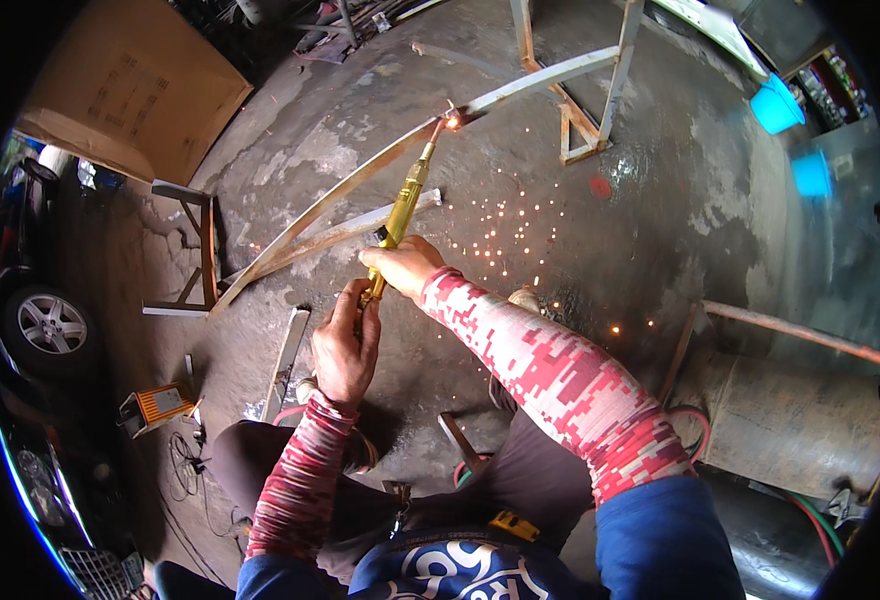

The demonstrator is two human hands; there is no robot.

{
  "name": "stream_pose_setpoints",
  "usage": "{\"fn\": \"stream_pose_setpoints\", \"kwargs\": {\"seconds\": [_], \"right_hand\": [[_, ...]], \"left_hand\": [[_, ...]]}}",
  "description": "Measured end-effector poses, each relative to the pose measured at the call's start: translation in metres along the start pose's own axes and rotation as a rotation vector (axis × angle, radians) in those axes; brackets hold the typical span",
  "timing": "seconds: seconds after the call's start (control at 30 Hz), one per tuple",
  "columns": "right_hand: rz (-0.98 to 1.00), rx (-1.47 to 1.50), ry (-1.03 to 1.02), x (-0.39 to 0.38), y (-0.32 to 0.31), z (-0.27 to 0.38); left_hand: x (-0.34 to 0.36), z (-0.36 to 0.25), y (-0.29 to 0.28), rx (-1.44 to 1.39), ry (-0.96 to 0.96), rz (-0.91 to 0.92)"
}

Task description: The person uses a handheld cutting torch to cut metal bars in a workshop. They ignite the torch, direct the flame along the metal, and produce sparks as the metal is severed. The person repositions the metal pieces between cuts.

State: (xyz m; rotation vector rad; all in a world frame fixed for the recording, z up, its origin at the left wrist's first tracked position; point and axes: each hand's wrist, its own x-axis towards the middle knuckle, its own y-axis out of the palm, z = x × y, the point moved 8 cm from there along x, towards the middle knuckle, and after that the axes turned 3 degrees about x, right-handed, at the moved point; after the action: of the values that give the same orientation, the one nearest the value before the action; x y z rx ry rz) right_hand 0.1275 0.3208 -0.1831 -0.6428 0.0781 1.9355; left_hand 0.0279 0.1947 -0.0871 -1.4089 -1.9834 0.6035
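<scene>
A brass cutting torch [405,203] points away from me, its copper-coloured tip at a long, rusty metal bar [328,203]. Where the two meet, a bright orange spot [452,121] glows on the bar. My right hand [406,266] is closed around the torch's handle. Nearer to me, my left hand [345,348] has its fingers about the torch's rear end, by the valves; the fingertips are partly hidden. Sparks [505,230] scatter over the floor to the right of the torch. Below the bar lies a second metal bar [345,232].
Metal frames [618,95] [208,250] stand near both ends of the bar. A cardboard sheet [135,95] and a black car [30,400] are on the left. Blue buckets [777,106], a large metal cylinder [795,420] and hoses [818,525] are on the right. A yellow-black box [157,408] sits near cables.
</scene>
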Motion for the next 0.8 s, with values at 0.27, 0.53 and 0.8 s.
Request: {"fn": "stream_pose_setpoints", "kwargs": {"seconds": [0.27, 0.53, 0.8], "right_hand": [[0.012, -0.133, -0.074, -0.024, -0.008, 0.033], [0.113, 0.139, -0.100, -0.010, 0.013, 0.063], [0.232, 0.638, 0.126, 0.003, 0.028, 0.057]], "left_hand": [[-0.003, 0.004, -0.021, -0.263, -0.220, 0.086], [0.041, 0.027, -0.046, -0.676, -0.511, 0.208], [0.076, 0.043, -0.046, -0.846, -0.638, 0.354]]}}
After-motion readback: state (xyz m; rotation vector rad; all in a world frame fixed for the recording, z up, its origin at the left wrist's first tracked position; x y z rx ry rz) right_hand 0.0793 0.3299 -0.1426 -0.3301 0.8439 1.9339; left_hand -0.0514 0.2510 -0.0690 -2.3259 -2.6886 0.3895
